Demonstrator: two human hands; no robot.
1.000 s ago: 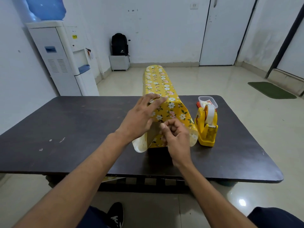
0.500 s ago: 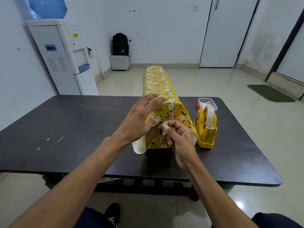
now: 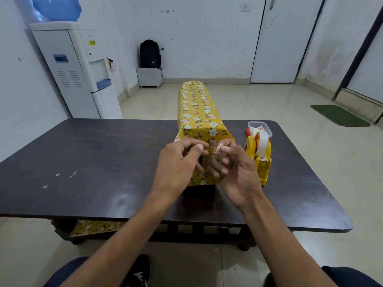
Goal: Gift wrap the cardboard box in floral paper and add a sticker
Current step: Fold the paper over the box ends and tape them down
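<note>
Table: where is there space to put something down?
The wide bare table left of the wrapped box is free, and the corner right of the tape dispenser. Crowded where the left hand and right hand meet at the box's near end, beside the dispenser and plastic container.

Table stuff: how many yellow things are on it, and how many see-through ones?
Yellow: 2, the wrapped box and the tape dispenser.
See-through: 1, the little tub.
Total: 3.
Not counted: the bit of tape pinched in the right hand.
</note>
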